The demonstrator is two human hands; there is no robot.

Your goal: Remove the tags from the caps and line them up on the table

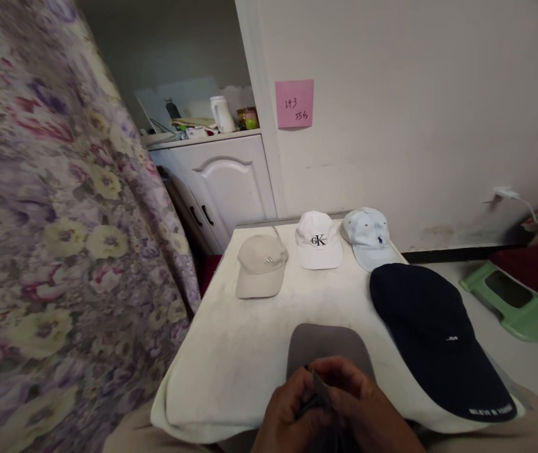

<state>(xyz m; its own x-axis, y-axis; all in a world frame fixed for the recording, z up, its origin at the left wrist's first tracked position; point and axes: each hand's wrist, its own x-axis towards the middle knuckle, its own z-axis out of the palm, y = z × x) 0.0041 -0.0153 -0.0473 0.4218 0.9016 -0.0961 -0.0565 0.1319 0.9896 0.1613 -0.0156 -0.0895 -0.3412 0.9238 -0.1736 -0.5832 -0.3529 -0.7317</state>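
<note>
Two bare hands, the left [292,412] and the right [363,402], meet over a gray cap [328,346] at the near edge of a cloth-covered table [231,352], seen from the head camera. Fingers of both hands are bent close together, pinching a dark strap [318,390] between them. Beyond lie a beige cap [262,267], a white cap [318,242] and a pale blue cap [367,236], with a navy cap [433,333] at right.

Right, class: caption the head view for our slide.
Left hand and right hand hold a grey cap near four other caps.
</note>
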